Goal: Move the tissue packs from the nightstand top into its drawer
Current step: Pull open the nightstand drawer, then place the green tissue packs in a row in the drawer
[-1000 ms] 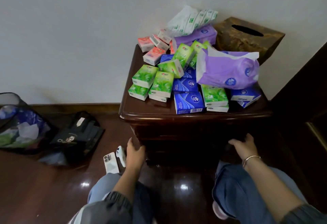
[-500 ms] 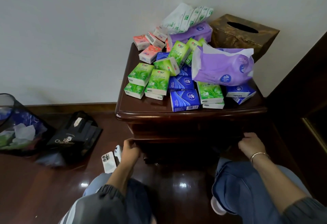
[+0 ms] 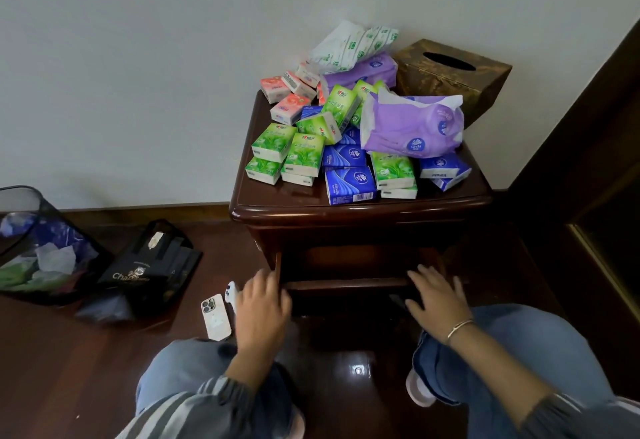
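Drawer point(image 3: 346, 284) ajar — long axis left-right, left hand point(image 3: 263, 303), right hand point(image 3: 434, 296) on front

green, blue, pink & purple tissue packs point(image 3: 343, 156) piled on nightstand point(image 3: 284, 197) top, drawer point(image 3: 346, 285) below partly open.

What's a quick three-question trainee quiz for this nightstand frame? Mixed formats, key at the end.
1. True or false: the drawer is fully shut.
2. Which colour of tissue packs has a pack lying nearest the front edge of the nightstand? A pink, B blue, C purple.
3. Fill in: the phone lies on the ___, just left of the left hand.

Key
1. False: it is pulled partway out.
2. B, the blue pack.
3. The floor.
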Available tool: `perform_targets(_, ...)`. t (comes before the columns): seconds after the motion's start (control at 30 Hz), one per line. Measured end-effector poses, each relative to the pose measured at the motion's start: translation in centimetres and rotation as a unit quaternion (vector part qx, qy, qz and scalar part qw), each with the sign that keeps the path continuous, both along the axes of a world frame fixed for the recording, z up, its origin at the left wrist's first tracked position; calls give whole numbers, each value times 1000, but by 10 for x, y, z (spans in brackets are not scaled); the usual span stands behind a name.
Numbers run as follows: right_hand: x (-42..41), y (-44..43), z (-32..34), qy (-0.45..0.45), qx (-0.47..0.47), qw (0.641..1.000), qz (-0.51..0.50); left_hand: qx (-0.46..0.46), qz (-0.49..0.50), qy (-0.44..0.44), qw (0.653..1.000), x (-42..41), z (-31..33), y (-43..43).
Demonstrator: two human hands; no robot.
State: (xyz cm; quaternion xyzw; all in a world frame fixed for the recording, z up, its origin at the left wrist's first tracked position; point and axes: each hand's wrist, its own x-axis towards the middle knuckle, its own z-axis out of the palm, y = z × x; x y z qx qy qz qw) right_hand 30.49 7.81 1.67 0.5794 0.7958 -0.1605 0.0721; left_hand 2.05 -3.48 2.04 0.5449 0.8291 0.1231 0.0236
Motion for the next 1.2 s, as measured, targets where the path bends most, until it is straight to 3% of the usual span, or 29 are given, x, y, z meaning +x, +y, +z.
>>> perform_targets(0.07, -5, -7, -8, -23, -3, 1000, 11, -71, -77, -1, 995, 15, -6, 4)
perform_targets(0.13, -3, -11, -13, -24, 3, 1000, 13, -138, -75, -20, 987, 25, -15, 5)
perform_targets(0.37, 12, -13, 2, -9, 37, 999, 32, -146, -61, -4, 987, 28, 9, 1)
perform_targets(0.43, 20, -21, 9, -11, -33, 999, 31, -177, -36, -54, 982, 30, 8, -15)
perform_targets(0.53, 30, -40, 10, 5, -168, 986, 16, -222, -39, -63, 972, 35, -3, -45)
perform_targets(0.7, 30, -48, 21, 15, -213, 977, 9, -245, -36, -54, 967, 35, -3, -53)
perform_targets(1.03, 17, -51, 28, 24, -177, 984, 28, -189, 53, -153, 969, 35, 15, -43)
perform_targets(1.13, 0, -49, 52, 55, -72, 993, 74, -52, 65, -170, 982, 31, 44, -28)
perform_targets(1.2, -21, -48, 80, 128, 57, 985, 102, 84, 63, -148, 983, 23, 72, -17)
